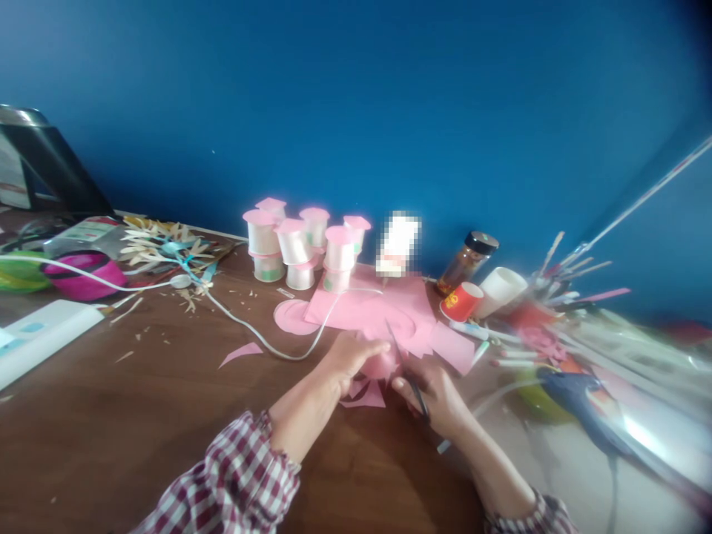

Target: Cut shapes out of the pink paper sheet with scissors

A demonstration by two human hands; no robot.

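Note:
My left hand [356, 357] is closed on a piece of pink paper [379, 363], its thumb stretched along the top. In my right hand [439, 397] is a pair of scissors [410, 374] with dark handles, the blades pointing up and away beside the paper. Under and around both hands lie pink paper scraps [367, 394]. Just beyond them spread larger pink sheets [383, 308], and a pink disc [294, 317] sits at their left. Whether the blades touch the paper I cannot tell.
Stacked paper cups [297, 241] topped with pink paper stand at the back. Right of them are a dark-lidded jar [470, 259], a red cup [461, 300] and a blue glue gun [584, 408]. A white cable [250, 337] crosses the table; a power strip [50, 337] lies left.

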